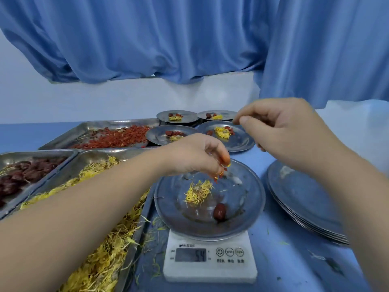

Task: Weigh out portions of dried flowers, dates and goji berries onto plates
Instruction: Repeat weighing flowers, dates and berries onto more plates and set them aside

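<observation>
Steel: three trays (101, 123), four filled plates (242, 142)

Blue pleated curtains (168, 39) hang above a white wall (94, 102), reaching lower at its right end. A blue table (294, 270) stands directly below the wall.

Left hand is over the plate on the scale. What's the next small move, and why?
Probably release the goji berries pinched in the left hand onto the plate on the scale, then read its display. The plate holds a dried flower and a date but no berries yet; the filled plates behind carry all three.
</observation>
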`<state>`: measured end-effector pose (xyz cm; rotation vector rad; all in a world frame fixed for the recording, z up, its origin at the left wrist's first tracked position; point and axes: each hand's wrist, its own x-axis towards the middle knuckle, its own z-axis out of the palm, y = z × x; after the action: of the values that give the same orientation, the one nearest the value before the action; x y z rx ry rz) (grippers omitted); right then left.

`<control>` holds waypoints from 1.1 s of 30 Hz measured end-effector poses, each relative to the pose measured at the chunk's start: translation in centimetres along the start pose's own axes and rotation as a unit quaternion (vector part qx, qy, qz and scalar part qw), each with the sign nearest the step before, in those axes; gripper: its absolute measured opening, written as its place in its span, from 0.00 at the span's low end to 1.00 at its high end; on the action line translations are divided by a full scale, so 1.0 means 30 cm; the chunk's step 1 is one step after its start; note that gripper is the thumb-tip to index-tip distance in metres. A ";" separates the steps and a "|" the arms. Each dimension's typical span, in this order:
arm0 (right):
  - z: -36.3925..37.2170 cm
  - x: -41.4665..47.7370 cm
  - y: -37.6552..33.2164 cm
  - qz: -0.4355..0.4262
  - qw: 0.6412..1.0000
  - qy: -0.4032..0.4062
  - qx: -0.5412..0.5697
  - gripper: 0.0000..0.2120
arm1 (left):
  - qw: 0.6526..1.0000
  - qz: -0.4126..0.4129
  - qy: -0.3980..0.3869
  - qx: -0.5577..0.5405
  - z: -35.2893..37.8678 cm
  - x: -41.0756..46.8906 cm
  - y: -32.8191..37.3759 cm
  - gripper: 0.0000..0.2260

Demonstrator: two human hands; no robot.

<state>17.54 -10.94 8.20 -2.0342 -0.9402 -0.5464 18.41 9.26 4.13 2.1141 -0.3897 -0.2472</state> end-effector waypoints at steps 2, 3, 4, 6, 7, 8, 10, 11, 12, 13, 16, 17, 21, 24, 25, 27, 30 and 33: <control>-0.010 -0.054 0.018 0.007 1.000 -0.008 -0.025 0.08 | 0.998 0.004 0.006 0.062 0.023 0.005 0.010 0.10; -0.010 -0.083 0.028 0.010 0.999 -0.011 -0.042 0.08 | 0.997 0.007 0.013 0.082 0.032 0.007 0.013 0.10; -0.006 -0.113 0.038 0.014 0.998 -0.011 -0.060 0.08 | 0.995 0.009 0.022 0.094 0.039 0.008 0.017 0.10; 0.006 -0.176 0.060 0.035 0.996 -0.006 -0.083 0.07 | 0.991 0.017 0.046 0.121 0.050 0.010 0.020 0.08; 0.014 -0.206 0.069 0.051 0.994 -0.005 -0.092 0.07 | 0.988 0.020 0.055 0.143 0.053 0.010 0.022 0.07; 0.024 -0.232 0.076 0.066 0.992 -0.006 -0.104 0.07 | 0.984 0.021 0.062 0.167 0.057 0.008 0.023 0.06; 0.044 -0.277 0.084 0.075 0.990 -0.011 -0.121 0.07 | 0.976 0.021 0.068 0.207 0.070 0.000 0.032 0.02; 0.053 -0.294 0.085 0.072 0.989 -0.012 -0.126 0.07 | 0.973 0.022 0.071 0.218 0.076 -0.003 0.036 0.03; 0.061 -0.307 0.085 0.068 0.989 -0.014 -0.132 0.06 | 0.972 0.021 0.078 0.221 0.080 -0.005 0.037 0.06; 0.066 -0.318 0.083 0.062 0.988 -0.014 -0.139 0.06 | 0.972 0.017 0.087 0.219 0.083 -0.006 0.035 0.09; 0.074 -0.335 0.082 0.046 0.986 -0.015 -0.158 0.05 | 0.972 0.000 0.096 0.215 0.084 -0.013 0.024 0.10; 0.076 -0.337 0.083 0.045 0.986 -0.018 -0.162 0.06 | 0.975 -0.006 0.087 0.206 0.084 -0.015 0.021 0.07; 0.075 -0.339 0.091 0.038 0.984 -0.024 -0.172 0.07 | 0.988 -0.010 0.081 0.128 0.077 -0.026 0.010 0.12; 0.069 -0.340 0.096 0.031 0.984 -0.019 -0.177 0.07 | 0.988 -0.007 0.110 0.105 0.065 -0.034 0.010 0.14; 0.068 -0.339 0.098 0.030 0.983 -0.019 -0.178 0.07 | 0.989 -0.008 0.115 0.091 0.062 -0.033 0.010 0.13; 0.068 -0.339 0.101 0.033 0.982 -0.030 -0.182 0.08 | 0.990 -0.015 0.121 0.068 0.060 -0.030 0.010 0.09; 0.068 -0.342 0.104 0.034 0.981 -0.039 -0.188 0.08 | 0.992 -0.021 0.116 0.041 0.065 -0.029 0.015 0.09; 0.067 -0.343 0.106 0.031 0.981 -0.036 -0.186 0.08 | 0.992 -0.008 0.107 -0.059 0.073 -0.035 0.018 0.12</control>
<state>13.63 -14.92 -1.23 -2.4227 -0.8606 -0.6557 16.63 7.68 3.43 2.0027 -0.2263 -0.0502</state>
